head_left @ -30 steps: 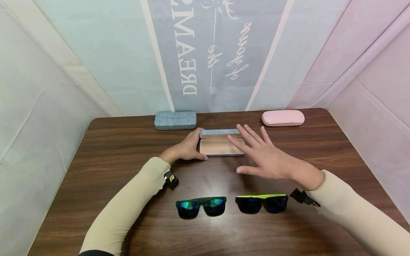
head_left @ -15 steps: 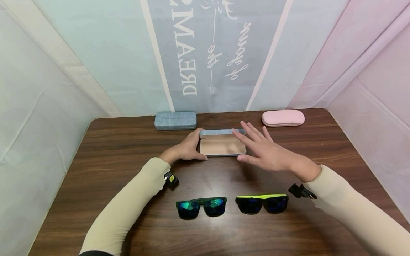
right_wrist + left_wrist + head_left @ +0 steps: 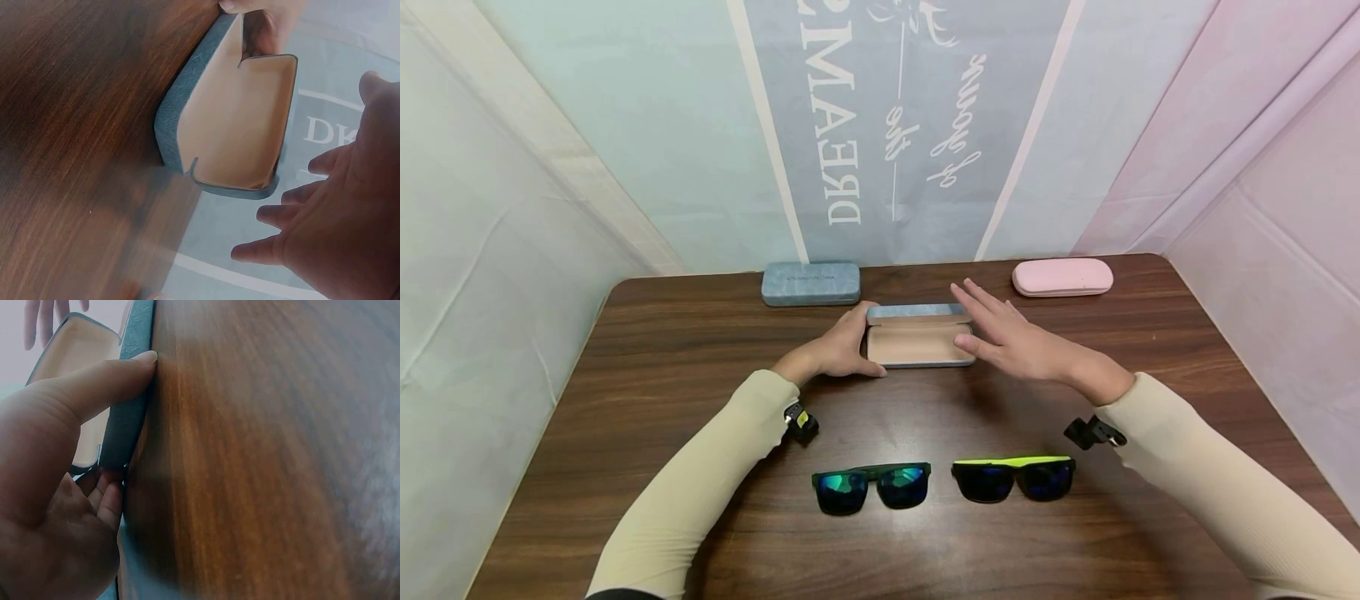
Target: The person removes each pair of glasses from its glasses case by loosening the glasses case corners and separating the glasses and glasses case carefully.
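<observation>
An open blue glasses case (image 3: 917,346) with a beige lining stands in the middle of the table, its lid raised at the back. My left hand (image 3: 841,343) grips its left end; in the left wrist view the thumb (image 3: 106,381) lies over the front edge and the fingers reach behind. By the right end hovers my right hand (image 3: 1026,342), fingers extended and holding nothing. The right wrist view shows this hand (image 3: 350,194) apart from the case's lid. Nearer to me lie sunglasses with green-blue lenses (image 3: 871,487) and sunglasses with a yellow-green temple (image 3: 1013,481).
At the back of the wooden table (image 3: 1150,467) lie a closed blue glasses case (image 3: 811,283) on the left and a closed pink glasses case (image 3: 1063,277) on the right. A printed curtain (image 3: 895,133) hangs right behind the table's far edge.
My right hand has shifted away from me and turned more sideways, its fingers drawing closer together beside the open case's right end. The left hand keeps its grip; the case stays put.
</observation>
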Available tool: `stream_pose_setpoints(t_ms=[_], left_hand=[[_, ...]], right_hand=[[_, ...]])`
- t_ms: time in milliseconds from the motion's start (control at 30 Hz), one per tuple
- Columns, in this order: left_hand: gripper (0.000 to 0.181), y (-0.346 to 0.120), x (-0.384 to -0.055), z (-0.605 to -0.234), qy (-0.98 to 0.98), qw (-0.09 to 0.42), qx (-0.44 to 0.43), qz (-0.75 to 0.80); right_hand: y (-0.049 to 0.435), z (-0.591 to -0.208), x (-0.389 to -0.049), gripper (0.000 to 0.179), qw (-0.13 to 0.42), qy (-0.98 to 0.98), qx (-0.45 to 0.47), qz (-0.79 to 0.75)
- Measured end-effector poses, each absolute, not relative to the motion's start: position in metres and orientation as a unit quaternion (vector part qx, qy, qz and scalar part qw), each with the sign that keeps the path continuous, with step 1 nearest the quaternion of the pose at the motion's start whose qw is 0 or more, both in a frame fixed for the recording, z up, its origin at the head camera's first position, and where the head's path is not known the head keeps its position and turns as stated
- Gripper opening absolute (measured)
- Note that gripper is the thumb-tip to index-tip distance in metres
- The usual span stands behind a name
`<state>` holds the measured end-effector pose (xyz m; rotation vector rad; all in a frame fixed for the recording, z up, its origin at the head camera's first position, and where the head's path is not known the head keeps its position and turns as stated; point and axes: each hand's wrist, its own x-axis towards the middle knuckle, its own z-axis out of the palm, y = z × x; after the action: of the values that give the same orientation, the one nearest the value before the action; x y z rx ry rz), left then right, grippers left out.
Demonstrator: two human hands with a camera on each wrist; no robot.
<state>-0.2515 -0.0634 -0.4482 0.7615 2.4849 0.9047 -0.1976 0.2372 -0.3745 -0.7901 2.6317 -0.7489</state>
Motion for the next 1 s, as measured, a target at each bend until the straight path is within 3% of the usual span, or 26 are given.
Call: stream_pose_setpoints(t_ms=[400, 1000], left_hand=[[0.104, -0.064, -0.251, -0.446, 0.883, 0.196, 0.277, 0.326], [0.106, -0.065, -0.251, -0.447, 0.884, 0.206, 0.268, 0.324]], right_hand=[[0.239, -0.383, -0.215, 0.072, 0.167, 0.896, -0.269, -0.313], [0.244, -0.396, -0.23, 0.068, 0.234, 0.867, -0.183, -0.401]])
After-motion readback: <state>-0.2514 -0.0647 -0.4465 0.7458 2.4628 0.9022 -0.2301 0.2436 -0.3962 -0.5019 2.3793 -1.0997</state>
